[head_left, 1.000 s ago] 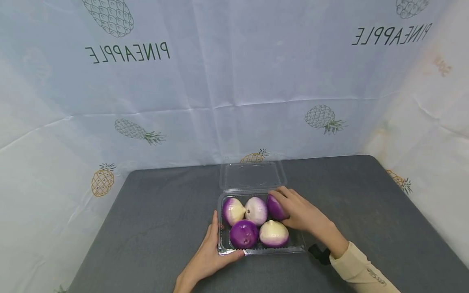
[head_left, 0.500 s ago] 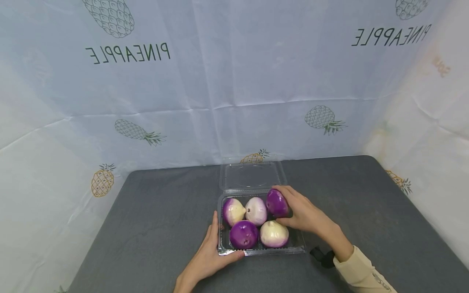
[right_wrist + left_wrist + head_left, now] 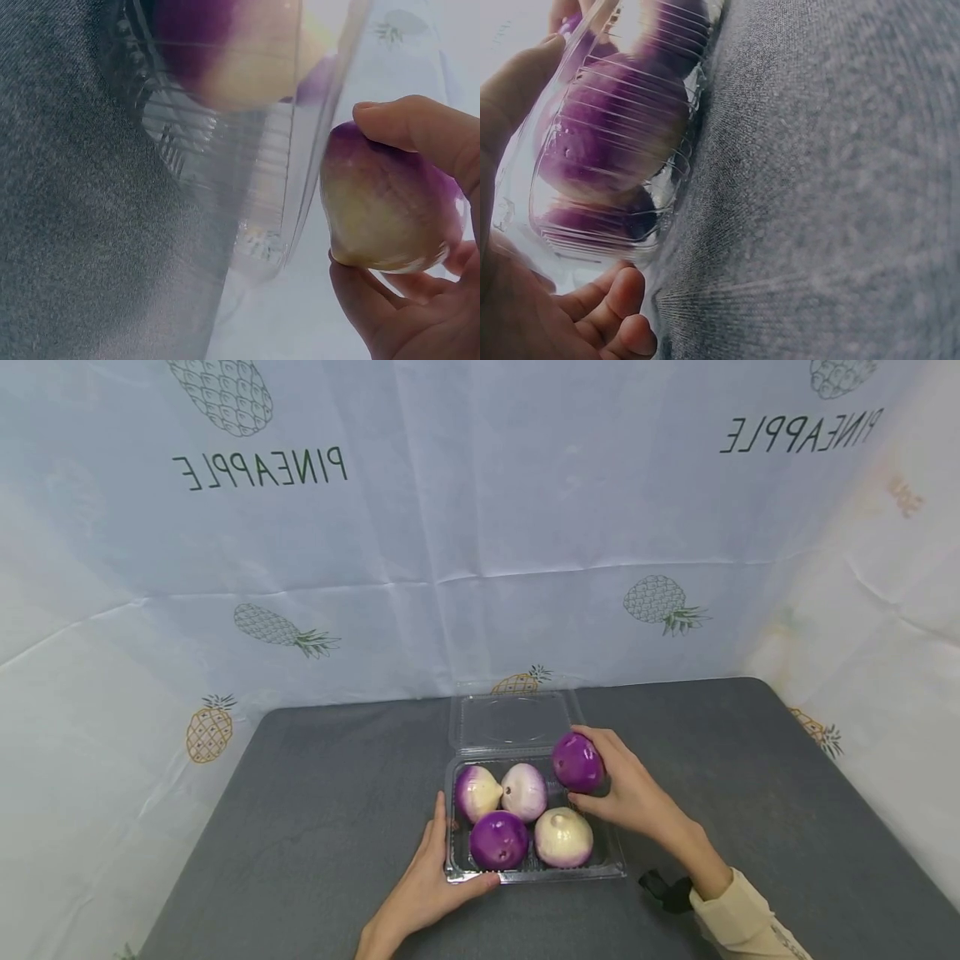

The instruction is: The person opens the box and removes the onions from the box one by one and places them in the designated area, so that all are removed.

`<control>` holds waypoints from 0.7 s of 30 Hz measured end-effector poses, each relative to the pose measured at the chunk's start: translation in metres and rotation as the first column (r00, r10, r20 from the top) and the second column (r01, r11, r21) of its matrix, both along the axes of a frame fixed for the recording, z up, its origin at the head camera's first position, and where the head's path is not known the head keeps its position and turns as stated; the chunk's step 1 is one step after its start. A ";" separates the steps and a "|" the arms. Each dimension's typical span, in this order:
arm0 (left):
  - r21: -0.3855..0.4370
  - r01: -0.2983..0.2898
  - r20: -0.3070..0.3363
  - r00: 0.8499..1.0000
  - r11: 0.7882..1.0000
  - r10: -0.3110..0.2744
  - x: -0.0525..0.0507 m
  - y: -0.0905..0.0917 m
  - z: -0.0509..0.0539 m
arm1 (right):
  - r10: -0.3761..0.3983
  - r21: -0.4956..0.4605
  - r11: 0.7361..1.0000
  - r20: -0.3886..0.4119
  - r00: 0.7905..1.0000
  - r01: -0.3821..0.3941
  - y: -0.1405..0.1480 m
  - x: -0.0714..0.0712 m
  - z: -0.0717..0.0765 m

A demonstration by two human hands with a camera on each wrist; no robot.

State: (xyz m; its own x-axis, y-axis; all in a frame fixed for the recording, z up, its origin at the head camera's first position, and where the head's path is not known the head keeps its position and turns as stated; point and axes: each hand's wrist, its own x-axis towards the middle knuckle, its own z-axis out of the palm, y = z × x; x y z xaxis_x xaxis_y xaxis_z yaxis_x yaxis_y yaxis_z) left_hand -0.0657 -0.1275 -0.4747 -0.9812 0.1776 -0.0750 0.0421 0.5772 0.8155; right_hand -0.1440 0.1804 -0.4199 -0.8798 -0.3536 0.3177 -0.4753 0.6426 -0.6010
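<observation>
A clear plastic clamshell box (image 3: 609, 865) lies open on the table. In it sit a purple onion (image 3: 498, 841) at front left, a cream onion (image 3: 564, 837) at front right, and two pale-and-purple onions, one at back left (image 3: 477, 793) and one at back middle (image 3: 524, 792). My right hand (image 3: 633, 793) pinches another onion (image 3: 577, 763) between thumb and fingers, above the box's back right part. In the right wrist view that onion (image 3: 390, 199) is held apart from the box wall. My left hand (image 3: 423, 877) rests against the box's front left corner, thumb along the front edge.
The clear lid (image 3: 517, 720) lies folded back behind the box. A dark grey cloth (image 3: 337, 810) covers the table. A pineapple-print curtain (image 3: 480, 510) stands behind. A black strap (image 3: 666, 891) shows at my right wrist.
My right hand has lifted the back right onion up and slightly to the right. The cream onion has turned a little. My left hand stays at the box corner.
</observation>
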 end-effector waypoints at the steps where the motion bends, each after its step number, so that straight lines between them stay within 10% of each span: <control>1: 0.003 -0.001 0.000 1.000 1.000 0.001 0.000 0.000 0.000 | -0.007 -0.004 1.000 0.001 1.000 0.007 0.001 0.000 0.000; 21: 0.008 0.005 0.003 1.000 1.000 -0.005 0.000 -0.001 -0.002 | -0.161 -0.083 0.984 -0.050 0.986 0.157 0.019 0.001 -0.001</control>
